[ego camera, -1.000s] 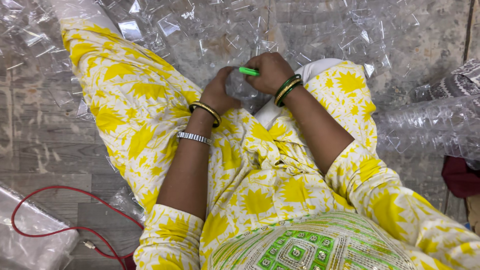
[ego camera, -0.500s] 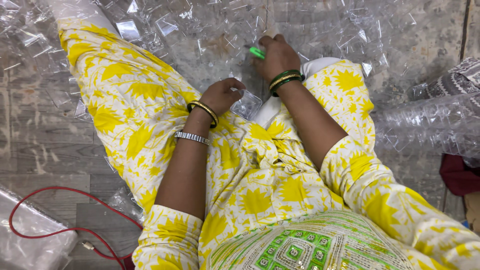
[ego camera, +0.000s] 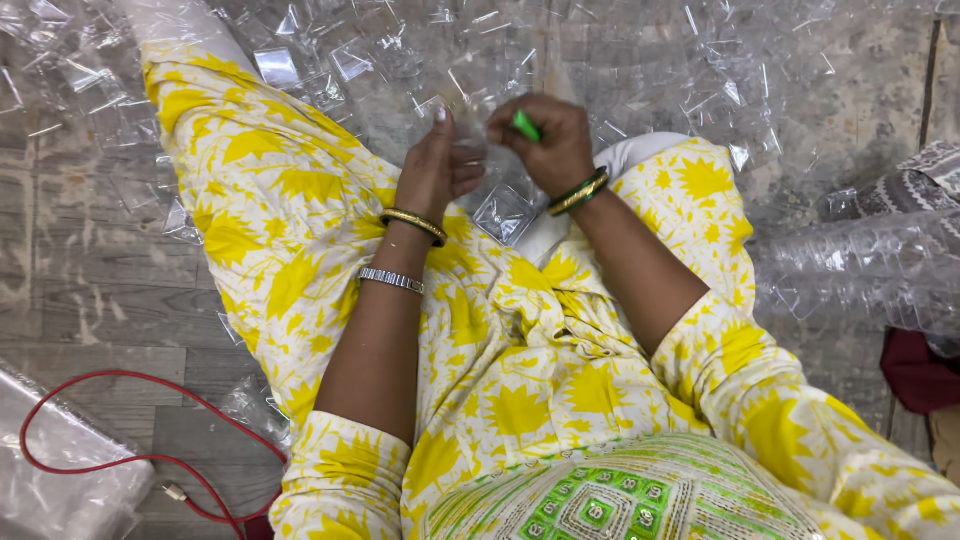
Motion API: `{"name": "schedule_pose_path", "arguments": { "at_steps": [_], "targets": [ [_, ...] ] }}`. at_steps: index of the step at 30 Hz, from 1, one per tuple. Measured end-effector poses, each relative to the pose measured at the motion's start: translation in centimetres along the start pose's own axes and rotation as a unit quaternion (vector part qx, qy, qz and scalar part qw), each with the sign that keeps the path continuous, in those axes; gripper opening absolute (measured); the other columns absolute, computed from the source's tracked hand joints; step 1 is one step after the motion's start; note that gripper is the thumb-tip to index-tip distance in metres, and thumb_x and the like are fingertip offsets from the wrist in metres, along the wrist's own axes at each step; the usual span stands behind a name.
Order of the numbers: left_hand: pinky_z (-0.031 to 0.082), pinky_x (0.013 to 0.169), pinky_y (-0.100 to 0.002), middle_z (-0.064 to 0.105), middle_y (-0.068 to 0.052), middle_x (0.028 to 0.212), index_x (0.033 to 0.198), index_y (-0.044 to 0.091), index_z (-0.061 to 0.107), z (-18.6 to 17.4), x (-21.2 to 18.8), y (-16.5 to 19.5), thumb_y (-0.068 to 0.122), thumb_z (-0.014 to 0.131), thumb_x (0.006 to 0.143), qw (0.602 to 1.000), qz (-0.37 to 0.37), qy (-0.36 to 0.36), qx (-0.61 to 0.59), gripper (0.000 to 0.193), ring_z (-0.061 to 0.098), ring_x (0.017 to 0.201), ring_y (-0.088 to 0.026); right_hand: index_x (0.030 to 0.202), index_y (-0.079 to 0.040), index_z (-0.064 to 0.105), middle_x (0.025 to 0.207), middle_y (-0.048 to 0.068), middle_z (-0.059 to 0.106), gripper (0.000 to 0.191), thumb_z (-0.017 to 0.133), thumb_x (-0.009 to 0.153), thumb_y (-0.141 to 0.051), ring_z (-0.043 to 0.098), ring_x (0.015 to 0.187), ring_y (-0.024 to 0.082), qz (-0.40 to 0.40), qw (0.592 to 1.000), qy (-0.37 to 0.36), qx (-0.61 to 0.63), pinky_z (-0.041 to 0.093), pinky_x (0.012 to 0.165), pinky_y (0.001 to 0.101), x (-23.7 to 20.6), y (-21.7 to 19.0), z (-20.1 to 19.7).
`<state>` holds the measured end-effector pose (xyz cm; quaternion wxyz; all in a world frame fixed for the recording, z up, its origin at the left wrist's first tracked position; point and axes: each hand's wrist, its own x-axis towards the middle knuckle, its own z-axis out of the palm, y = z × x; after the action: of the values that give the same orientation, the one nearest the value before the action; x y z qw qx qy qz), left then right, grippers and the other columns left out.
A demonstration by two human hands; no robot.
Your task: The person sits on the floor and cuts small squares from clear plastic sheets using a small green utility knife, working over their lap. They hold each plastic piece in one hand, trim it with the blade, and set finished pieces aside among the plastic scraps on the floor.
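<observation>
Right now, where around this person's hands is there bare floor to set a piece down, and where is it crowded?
Bare patches: the grey floor between the left leg and the red cable, and the stone floor at upper right. Crowded: clear plastic pieces ahead of the left hand and the right hand with the green tool, plus the stacked clear plastic on the right.
</observation>
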<state>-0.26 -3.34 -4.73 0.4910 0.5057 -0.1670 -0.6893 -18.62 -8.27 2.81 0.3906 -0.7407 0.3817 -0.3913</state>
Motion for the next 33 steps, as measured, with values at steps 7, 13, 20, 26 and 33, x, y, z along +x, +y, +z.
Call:
{"name": "schedule_pose_path", "arguments": {
  "at_steps": [7, 13, 20, 26, 33],
  "targets": [
    [0.064, 0.08, -0.039, 0.064, -0.003, 0.111, 0.123, 0.01, 0.051, 1.2, -2.0, 1.8, 0.028, 0.076, 0.095, 0.972, 0.161, -0.048, -0.164, 0.042, 0.069, 0.097, -0.015, 0.101, -0.003, 0.076, 0.108, 0.009, 0.077, 0.02, 0.066, 0.089, 0.011, 0.074, 0.102, 0.018, 0.004, 0.98, -0.088, 0.176, 0.059, 0.092, 0.0303, -0.6, -0.3, 0.4],
    [0.056, 0.078, -0.031, 0.067, -0.004, 0.117, 0.142, 0.009, 0.055, 1.5, -3.5, 2.6, 0.014, 0.081, 0.092, 0.977, 0.189, -0.07, -0.076, 0.057, 0.067, 0.1, -0.014, 0.126, -0.009, 0.068, 0.099, -0.001, 0.068, 0.028, 0.077, 0.1, -0.006, 0.065, 0.092, 0.009, 0.035, 0.973, -0.003, 0.23, 0.054, 0.084, 0.0249, -0.1, -0.4, -0.6],
    [0.058, 0.083, -0.032, 0.066, 0.002, 0.133, 0.145, 0.006, 0.053, 1.2, -4.3, 3.2, 0.031, 0.069, 0.098, 0.975, 0.147, -0.132, -0.104, 0.056, 0.069, 0.105, -0.014, 0.117, -0.007, 0.075, 0.089, -0.005, 0.066, 0.026, 0.082, 0.092, -0.01, 0.051, 0.058, 0.0, 0.147, 0.962, -0.006, 0.229, 0.038, 0.048, 0.019, -0.1, -1.2, -1.6],
    [0.061, 0.078, -0.036, 0.065, -0.012, 0.12, 0.138, 0.003, 0.061, 0.9, -2.9, 2.3, 0.041, 0.057, 0.107, 0.982, 0.126, -0.112, -0.084, 0.05, 0.069, 0.1, -0.02, 0.105, -0.004, 0.076, 0.101, 0.002, 0.073, 0.015, 0.085, 0.093, -0.002, 0.067, 0.091, 0.009, 0.014, 0.981, -0.01, 0.194, 0.056, 0.081, 0.0254, -0.4, -1.4, -1.2],
    [0.057, 0.072, -0.027, 0.062, 0.003, 0.119, 0.135, 0.013, 0.053, 1.4, -3.7, 2.1, 0.047, 0.057, 0.103, 0.953, 0.284, -0.048, 0.092, 0.047, 0.065, 0.095, -0.01, 0.101, -0.002, 0.075, 0.09, 0.001, 0.069, 0.016, 0.084, 0.089, -0.007, 0.064, 0.083, 0.009, -0.006, 0.994, -0.021, 0.105, 0.053, 0.076, 0.0267, -1.5, -2.3, 0.1]
  ]
}}
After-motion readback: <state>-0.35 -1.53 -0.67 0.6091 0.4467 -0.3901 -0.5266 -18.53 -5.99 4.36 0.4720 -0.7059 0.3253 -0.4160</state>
